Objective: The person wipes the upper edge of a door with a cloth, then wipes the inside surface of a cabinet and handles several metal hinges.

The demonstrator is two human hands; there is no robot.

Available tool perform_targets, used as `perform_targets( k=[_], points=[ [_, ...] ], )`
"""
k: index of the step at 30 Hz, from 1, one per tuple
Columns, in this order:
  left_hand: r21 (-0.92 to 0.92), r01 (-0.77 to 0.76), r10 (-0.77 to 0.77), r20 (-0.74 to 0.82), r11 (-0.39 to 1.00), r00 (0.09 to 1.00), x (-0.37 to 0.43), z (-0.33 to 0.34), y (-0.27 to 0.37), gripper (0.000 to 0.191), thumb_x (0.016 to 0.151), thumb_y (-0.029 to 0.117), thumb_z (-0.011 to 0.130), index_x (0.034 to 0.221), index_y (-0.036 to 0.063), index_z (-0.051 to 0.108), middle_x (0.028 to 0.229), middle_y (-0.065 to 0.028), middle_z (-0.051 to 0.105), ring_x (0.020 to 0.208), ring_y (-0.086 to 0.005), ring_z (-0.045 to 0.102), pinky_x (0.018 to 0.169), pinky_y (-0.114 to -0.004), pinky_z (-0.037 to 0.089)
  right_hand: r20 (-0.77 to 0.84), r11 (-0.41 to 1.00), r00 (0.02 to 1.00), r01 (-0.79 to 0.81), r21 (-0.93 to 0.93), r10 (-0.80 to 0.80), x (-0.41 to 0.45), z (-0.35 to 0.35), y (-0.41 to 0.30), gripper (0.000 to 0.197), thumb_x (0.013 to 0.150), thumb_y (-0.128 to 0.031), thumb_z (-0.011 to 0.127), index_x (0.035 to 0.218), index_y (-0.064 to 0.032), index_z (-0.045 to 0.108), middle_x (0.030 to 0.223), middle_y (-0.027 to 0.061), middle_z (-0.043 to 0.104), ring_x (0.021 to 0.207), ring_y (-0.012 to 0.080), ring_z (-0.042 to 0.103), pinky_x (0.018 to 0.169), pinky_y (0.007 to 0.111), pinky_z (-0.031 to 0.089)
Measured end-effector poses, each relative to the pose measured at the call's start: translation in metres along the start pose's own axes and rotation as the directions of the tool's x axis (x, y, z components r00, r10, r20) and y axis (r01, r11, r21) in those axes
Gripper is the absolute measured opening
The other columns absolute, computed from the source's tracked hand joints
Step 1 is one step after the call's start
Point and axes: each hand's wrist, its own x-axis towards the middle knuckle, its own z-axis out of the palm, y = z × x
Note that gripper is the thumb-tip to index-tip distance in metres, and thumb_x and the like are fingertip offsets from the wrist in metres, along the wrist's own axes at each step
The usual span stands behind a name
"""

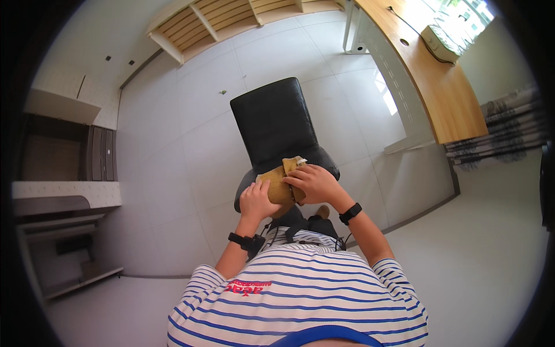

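A mustard-yellow cloth article (279, 188), perhaps a folded cover or pouch, is held between my two hands just above the seat of a black leather-look chair (273, 123). My left hand (256, 203) grips its left edge, with the fingers lying on top. Over the right part rests my right hand (315, 182), its fingers curled onto the fabric next to a dark line running down the middle. A small white tag (302, 162) sticks out at the upper right corner. The underside of the cloth is hidden.
Pale tiles (208, 152) surround the chair. A wooden desk (433, 78) bearing a power strip (440, 43) stands at right, beside a patterned curtain (498, 126). Slatted wooden furniture (225, 21) lines the far side; a cabinet (56, 147) stands at left. A small green scrap (223, 92) lies on the floor.
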Motion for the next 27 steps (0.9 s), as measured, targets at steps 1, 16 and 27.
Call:
perform_targets(
  k=[1, 16, 27],
  points=[
    [-0.008, 0.013, -0.013, -0.017, 1.000, 1.000, 0.006, -0.002, 0.002, 0.070, 0.053, 0.044, 0.080, 0.112, 0.0103, 0.063, 0.108, -0.0131, 0.066, 0.098, -0.0295, 0.064, 0.085, -0.039, 0.051, -0.041, 0.999, 0.999, 0.010, -0.030, -0.011, 0.001, -0.001, 0.007, 0.072, 0.054, -0.027, 0.079, 0.122, -0.0159, 0.057, 0.115, 0.0046, 0.061, 0.106, 0.0225, 0.058, 0.095, 0.037, 0.046],
    [-0.111, 0.044, -0.035, 0.079, 0.993, 0.996, 0.103, -0.029, -0.025, 0.068, 0.049, 0.046, 0.079, 0.106, 0.0097, 0.064, 0.102, -0.0118, 0.067, 0.091, -0.0285, 0.066, 0.080, -0.039, 0.052, -0.108, 0.953, 0.977, 0.152, -0.263, -0.185, 0.048, -0.023, 0.084, 0.058, 0.083, -0.052, 0.056, 0.127, -0.0148, 0.055, 0.121, 0.0097, 0.058, 0.111, 0.0262, 0.057, 0.095, 0.038, 0.046],
    [-0.201, -0.045, 0.052, 0.028, 0.979, 0.998, 0.146, -0.043, -0.020, 0.071, 0.072, 0.057, 0.069, 0.117, 0.0029, 0.062, 0.113, -0.0189, 0.065, 0.102, -0.0358, 0.064, 0.086, -0.044, 0.052, -0.037, 0.927, 0.987, 0.136, -0.349, -0.159, 0.086, -0.064, 0.121, 0.029, 0.093, -0.024, 0.055, 0.121, -0.0214, 0.061, 0.114, 0.0036, 0.065, 0.106, 0.0193, 0.062, 0.090, 0.031, 0.051]
  ],
)
